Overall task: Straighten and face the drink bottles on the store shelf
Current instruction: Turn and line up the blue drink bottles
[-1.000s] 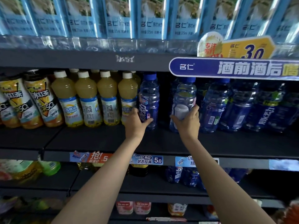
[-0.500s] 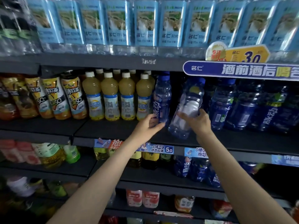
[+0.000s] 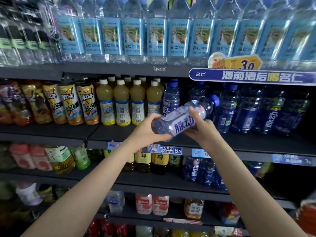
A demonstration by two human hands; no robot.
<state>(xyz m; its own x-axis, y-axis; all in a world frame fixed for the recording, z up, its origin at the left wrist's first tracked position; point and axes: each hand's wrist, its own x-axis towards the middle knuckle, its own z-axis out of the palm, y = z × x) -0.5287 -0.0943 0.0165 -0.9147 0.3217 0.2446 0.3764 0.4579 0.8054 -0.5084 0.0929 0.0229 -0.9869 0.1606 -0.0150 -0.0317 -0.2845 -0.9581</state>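
Since the earlier frame, the blue drink bottle [image 3: 183,117] has left its upright place on the shelf [image 3: 239,142] and now lies nearly horizontal in both hands, cap up and to the right, clear of the shelf surface and in front of its front edge. Left hand [image 3: 150,130] grips the bottle's base end, fingers curled under it. Right hand [image 3: 201,127] grips the middle of the bottle, thumb over the label, which faces the camera. One upright blue bottle [image 3: 171,98] stands just behind, beside the row of yellow juice bottles [image 3: 129,103]. More dark blue bottles [image 3: 256,110] stand toward the shelf's right end.
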